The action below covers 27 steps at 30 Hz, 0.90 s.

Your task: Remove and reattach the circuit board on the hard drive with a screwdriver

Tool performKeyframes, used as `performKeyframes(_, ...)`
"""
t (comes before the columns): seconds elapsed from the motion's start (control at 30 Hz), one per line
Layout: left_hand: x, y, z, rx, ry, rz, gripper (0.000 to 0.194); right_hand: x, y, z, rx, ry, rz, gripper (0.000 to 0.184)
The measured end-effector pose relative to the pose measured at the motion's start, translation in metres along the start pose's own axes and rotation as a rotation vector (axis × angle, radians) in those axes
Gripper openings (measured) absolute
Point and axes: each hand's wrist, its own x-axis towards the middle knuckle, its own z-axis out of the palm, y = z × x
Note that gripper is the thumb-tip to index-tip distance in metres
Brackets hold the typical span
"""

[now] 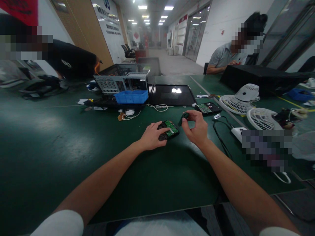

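Note:
A hard drive (173, 128) with its green circuit board facing up lies on the green table in front of me. My left hand (154, 136) grips its left end, the fingers across the top and the thumb along the near edge. Just right of the drive, my right hand (195, 126) is raised a little, thumb and fingers pinching a small dark piece (182, 119). What kind of piece it is I cannot make out. A second hard drive (208, 108), also board side up, rests beyond my right hand.
Ahead stand a blue bin (131, 97), an open computer case (120, 83) and a black glossy panel (172, 95). White fans (237, 100), a power strip (238, 132) and black cable (219, 136) lie on the right. Two people are at the far sides.

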Motion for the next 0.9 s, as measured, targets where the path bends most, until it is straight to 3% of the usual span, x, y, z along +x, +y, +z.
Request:
performKeyframes(0.3, 0.0001, 0.0023, -0.0009, 0.018, 0.007, 0.001, 0.067, -0.0005, 0.0004, 0.0012, -0.002, 0.039, -0.01, 0.033)
performKeyframes(0.9, -0.0002, -0.001, 0.0007, -0.004, 0.003, 0.0, 0.067, 0.0037, -0.0008, -0.0039, -0.037, -0.025, -0.069, 0.028)
